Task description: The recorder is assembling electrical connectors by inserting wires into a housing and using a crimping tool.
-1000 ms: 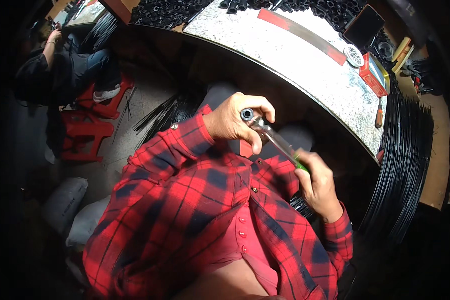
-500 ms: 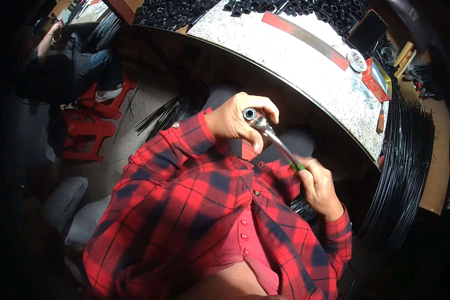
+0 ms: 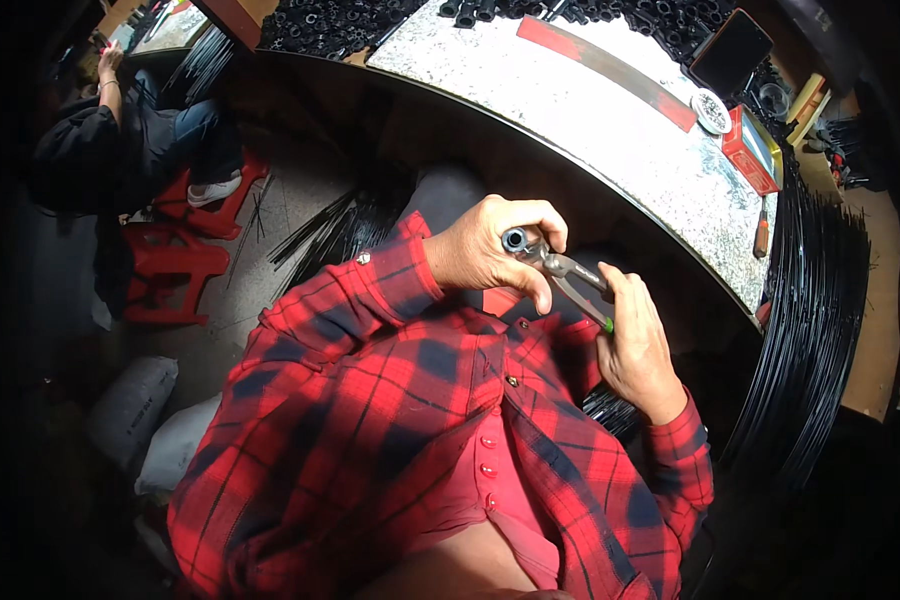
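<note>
The pliers (image 3: pixel 574 271) are now showing their two handles spread apart, where half a second ago they were looking nearly together, so the squeeze on the work seems to be easing. The right hand (image 3: pixel 638 345) is grasping them, its thumb and fingers resting around the handle ends, while the left hand (image 3: pixel 482 245) is curling around the ring-ended tube (image 3: pixel 513 240), which is sitting at the pliers' head, over the person's lap. Both hands are sitting slightly further right than before. The left hand's curled fingers are partly hiding the pliers' head, so whether it is biting on anything cannot be told. Beyond, the speckled surface (image 3: pixel 530 110) is carrying a red-ended strip (image 3: pixel 610 74), a white dish (image 3: pixel 710 111), a red box (image 3: pixel 748 153) and a screwdriver (image 3: pixel 761 232); black rods (image 3: pixel 805 340) are hanging past its right end, and a co-worker (image 3: pixel 100 150) is sitting well apart, upper left.
</note>
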Motion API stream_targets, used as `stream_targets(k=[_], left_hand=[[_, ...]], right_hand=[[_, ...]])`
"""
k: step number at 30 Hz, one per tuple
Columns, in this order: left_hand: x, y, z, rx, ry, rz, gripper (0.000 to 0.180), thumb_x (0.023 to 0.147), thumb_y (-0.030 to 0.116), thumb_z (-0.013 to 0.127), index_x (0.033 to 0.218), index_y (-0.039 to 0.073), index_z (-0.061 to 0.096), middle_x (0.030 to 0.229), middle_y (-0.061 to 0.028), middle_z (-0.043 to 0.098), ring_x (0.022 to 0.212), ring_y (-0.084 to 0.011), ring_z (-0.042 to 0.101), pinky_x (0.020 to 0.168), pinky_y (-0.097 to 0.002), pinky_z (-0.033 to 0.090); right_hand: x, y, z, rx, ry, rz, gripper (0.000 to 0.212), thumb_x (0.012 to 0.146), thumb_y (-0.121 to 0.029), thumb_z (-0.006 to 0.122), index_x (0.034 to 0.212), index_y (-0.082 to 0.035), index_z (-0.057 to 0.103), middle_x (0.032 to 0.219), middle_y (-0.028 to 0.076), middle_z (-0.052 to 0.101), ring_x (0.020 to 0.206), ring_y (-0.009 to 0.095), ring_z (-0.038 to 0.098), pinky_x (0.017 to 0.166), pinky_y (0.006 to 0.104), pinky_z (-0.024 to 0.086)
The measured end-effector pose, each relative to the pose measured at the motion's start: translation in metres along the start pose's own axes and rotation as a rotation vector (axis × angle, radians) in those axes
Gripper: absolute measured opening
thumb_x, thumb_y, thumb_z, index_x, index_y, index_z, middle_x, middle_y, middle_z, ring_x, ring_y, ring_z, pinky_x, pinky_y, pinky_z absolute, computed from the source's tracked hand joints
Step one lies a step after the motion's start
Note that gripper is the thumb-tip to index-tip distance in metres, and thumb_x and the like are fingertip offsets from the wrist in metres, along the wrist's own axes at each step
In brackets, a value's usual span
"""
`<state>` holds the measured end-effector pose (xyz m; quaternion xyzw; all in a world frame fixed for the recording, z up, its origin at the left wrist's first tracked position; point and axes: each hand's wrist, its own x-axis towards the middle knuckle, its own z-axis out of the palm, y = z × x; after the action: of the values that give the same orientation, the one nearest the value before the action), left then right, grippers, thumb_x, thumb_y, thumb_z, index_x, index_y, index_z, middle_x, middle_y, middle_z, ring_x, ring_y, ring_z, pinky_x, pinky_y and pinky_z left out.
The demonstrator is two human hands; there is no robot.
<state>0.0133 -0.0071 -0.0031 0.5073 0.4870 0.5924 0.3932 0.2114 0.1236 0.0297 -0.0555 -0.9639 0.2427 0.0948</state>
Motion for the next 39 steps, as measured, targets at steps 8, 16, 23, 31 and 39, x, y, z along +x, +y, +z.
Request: stream_targets(k=[8,16,23,31,39], left_hand=[[-0.002,-0.005,0.001,0.075,0.029,0.055,0.053,0.055,0.025,0.087,0.092,0.005,0.054,0.067,0.0001,0.059,0.06,-0.003,0.053,0.053,-0.019,0.043],[-0.001,0.002,0.001,0.051,0.036,-0.058,0.065,0.048,0.023,0.089,0.096,0.003,0.05,0.062,0.002,0.054,0.057,-0.0029,0.047,0.051,-0.0188,0.038],[-0.001,0.003,0.003,-0.068,0.058,-0.091,0.059,0.054,0.018,0.087,0.095,0.003,0.048,0.066,-0.0007,0.059,0.06,-0.0031,0.052,0.054,-0.0185,0.041],[-0.002,0.001,0.004,-0.085,0.073,-0.094,0.057,0.058,0.017,0.085,0.096,0.003,0.046,0.071,-0.0036,0.062,0.065,-0.0045,0.057,0.056,-0.0184,0.043],[-0.002,-0.001,0.008,-0.143,0.104,-0.106,0.058,0.058,0.019,0.085,0.097,0.003,0.045,0.071,-0.0012,0.059,0.066,-0.0034,0.055,0.057,-0.018,0.043]], right_hand=[[-0.001,-0.001,-0.001,0.279,-0.188,0.133,0.061,0.063,0.012,0.041,0.123,0.004,0.038,0.098,0.022,0.044,0.09,0.04,0.049,0.081,0.0406,0.042],[-0.001,0.0,0.001,0.137,-0.146,0.094,0.063,0.063,0.013,0.044,0.125,0.003,0.037,0.098,0.022,0.043,0.088,0.038,0.05,0.079,0.0395,0.043],[0.001,0.001,0.004,0.171,-0.123,0.087,0.063,0.064,0.013,0.046,0.126,0.003,0.037,0.095,0.022,0.042,0.086,0.038,0.049,0.076,0.0396,0.043],[0.003,-0.001,0.002,0.157,-0.114,0.108,0.056,0.065,0.013,0.047,0.12,0.002,0.041,0.093,0.021,0.044,0.081,0.038,0.05,0.071,0.0396,0.043],[0.002,0.008,0.021,0.101,0.021,0.11,0.033,0.071,0.006,0.057,0.103,0.0,0.048,0.083,0.02,0.052,0.071,0.038,0.055,0.061,0.0381,0.045]])
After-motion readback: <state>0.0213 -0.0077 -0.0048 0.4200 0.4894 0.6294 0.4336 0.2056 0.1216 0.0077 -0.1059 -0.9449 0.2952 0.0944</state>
